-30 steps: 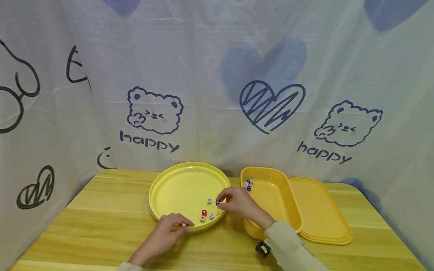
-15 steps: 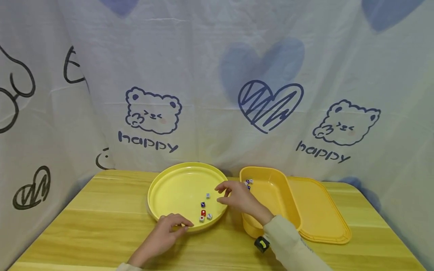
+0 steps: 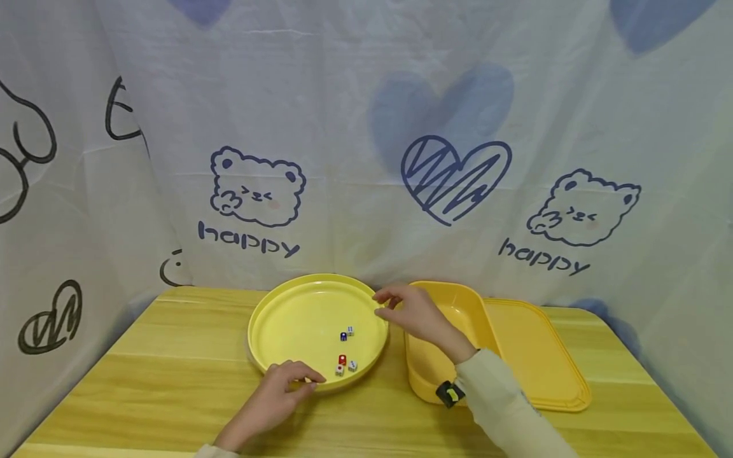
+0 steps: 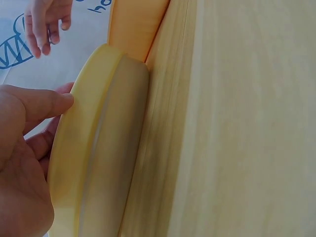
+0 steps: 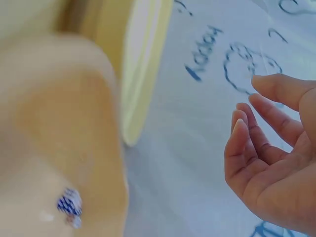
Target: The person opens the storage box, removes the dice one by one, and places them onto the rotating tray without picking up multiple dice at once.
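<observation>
Pinching yellow tray with left fingers; holding right fingers narrowly parted, with five dice to their left, inside the tray.

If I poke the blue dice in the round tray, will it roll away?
Probably not far: the blue die is cube-shaped, so it may slide or tumble. The round tray has a rim that would likely stop it. It's tiny, so probably light.

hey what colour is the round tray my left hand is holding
Plain yellow; the round tray shows best in the head view.
</observation>
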The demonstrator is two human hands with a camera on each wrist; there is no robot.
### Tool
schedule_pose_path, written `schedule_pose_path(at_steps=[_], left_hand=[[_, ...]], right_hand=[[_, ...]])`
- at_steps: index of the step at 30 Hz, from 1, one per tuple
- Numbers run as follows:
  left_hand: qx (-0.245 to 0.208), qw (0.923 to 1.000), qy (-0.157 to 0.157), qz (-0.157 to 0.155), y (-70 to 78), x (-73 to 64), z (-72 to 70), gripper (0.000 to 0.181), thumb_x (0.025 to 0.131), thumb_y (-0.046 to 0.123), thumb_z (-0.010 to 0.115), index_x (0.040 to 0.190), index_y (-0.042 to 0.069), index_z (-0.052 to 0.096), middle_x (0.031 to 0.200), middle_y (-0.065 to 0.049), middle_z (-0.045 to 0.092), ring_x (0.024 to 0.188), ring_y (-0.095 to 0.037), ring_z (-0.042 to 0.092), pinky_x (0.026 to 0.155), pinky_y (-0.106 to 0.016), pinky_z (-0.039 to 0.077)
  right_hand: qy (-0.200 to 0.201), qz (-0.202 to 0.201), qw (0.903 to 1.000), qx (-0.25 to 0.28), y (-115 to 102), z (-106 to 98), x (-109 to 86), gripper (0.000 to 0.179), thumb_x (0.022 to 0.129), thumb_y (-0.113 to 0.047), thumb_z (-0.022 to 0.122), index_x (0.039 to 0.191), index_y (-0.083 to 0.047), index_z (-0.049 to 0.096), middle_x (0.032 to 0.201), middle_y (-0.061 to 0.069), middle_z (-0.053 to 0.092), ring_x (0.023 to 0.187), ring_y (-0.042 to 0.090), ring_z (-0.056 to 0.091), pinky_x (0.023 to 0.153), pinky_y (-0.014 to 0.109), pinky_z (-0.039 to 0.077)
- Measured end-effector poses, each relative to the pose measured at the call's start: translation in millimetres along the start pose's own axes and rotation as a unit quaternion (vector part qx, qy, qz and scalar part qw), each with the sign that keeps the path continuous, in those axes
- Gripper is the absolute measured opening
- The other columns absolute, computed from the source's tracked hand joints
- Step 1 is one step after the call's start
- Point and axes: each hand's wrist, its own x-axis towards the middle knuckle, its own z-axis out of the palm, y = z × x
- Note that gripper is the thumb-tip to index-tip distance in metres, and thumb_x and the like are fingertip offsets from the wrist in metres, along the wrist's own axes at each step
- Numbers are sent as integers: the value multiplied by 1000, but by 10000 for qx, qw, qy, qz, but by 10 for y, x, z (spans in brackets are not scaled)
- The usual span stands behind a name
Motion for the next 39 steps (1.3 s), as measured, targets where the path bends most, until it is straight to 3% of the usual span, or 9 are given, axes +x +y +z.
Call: schedule_pose_path(at_steps=[7, 12, 17, 23, 30, 34, 39], left_hand=[[-46, 9999, 53, 149, -4, 2, -4, 15, 87, 5, 68, 95, 16, 74, 93, 11, 70, 87, -7, 58, 81, -35, 39], [-132, 9996, 60, 261, -13, -1, -1, 14, 88, 5, 68, 96, 15, 74, 93, 8, 71, 87, -9, 59, 78, -32, 43], [-155, 9990, 110, 394, -24, 3, 3, 13, 89, 6, 68, 96, 15, 74, 92, 8, 71, 86, -10, 60, 77, -32, 42], [-77, 9992, 120, 380, -19, 8, 12, 13, 88, 7, 68, 95, 16, 74, 93, 9, 71, 86, -9, 59, 79, -34, 40], [-52, 9997, 90, 241, -7, 11, 18, 15, 87, 5, 68, 95, 16, 74, 93, 11, 70, 87, -8, 59, 82, -38, 38], [-51, 9997, 57, 228, -4, 7, 25, 15, 88, 6, 68, 96, 17, 74, 93, 12, 70, 88, -8, 59, 83, -39, 38], [-6, 9998, 65, 171, -5, 2, 21, 15, 88, 7, 68, 95, 17, 74, 93, 13, 70, 88, -7, 59, 84, -41, 37]], right_hand=[[481, 223, 9984, 199, 238, -277, 156, 23, 92, -12, 66, 111, 0, 68, 104, 9, 68, 94, 25, 59, 80, 36, 51], [574, 722, 9926, 787, 501, -312, 243, 26, 93, -10, 64, 115, 3, 66, 109, 13, 66, 97, 27, 58, 82, 36, 50], [656, 1126, 9837, 1240, 710, -305, 283, 28, 94, -10, 62, 118, 5, 63, 110, 15, 66, 98, 26, 58, 78, 32, 50], [720, 1193, 9796, 1448, 904, -277, 287, 29, 94, -4, 61, 121, 8, 61, 109, 18, 66, 96, 26, 60, 77, 35, 50], [675, 1648, 9727, 1487, 1152, -172, 300, 24, 91, -5, 66, 111, 7, 65, 103, 14, 68, 87, 19, 60, 70, 28, 49], [650, 1818, 9691, 1538, 1270, -103, 277, 24, 89, -2, 67, 110, 9, 66, 100, 15, 69, 83, 18, 60, 70, 32, 51], [524, 1782, 9669, 1751, 1377, -75, 250, 18, 86, -3, 70, 101, 4, 70, 94, 12, 71, 76, 21, 62, 67, 31, 50]])
